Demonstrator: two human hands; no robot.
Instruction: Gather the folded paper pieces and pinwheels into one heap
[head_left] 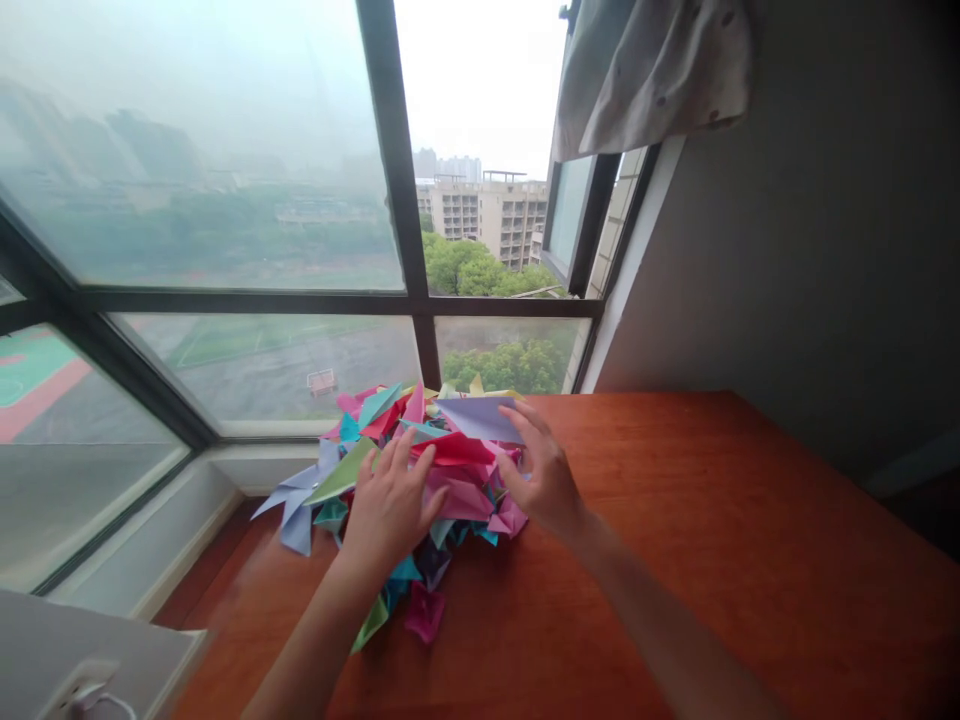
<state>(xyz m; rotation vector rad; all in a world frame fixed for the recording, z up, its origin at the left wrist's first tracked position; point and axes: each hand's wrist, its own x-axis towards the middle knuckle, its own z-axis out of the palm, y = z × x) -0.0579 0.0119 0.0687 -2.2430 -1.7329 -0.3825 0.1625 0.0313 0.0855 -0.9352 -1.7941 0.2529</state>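
A heap of folded coloured papers lies on the wooden table (645, 500) by the window. My left hand (390, 500) rests on the near left side of the heap, open, its fingers spread beside a light green folded paper (345, 472) and a red one (457, 450). At the heap's right side is my right hand (547, 480), also open and curved, with fingertips touching the end of a lavender folded paper (476, 415). A pink folded paper (461, 495) lies between the hands. The lower layers of the heap are hidden.
Nearer me lie a magenta folded paper (425, 612) and a green one (371, 625). Window frames (262, 302) stand behind the table, with one pane (574, 220) swung outward at right. A curtain (652, 75) hangs above. A wall socket (86, 690) is at lower left.
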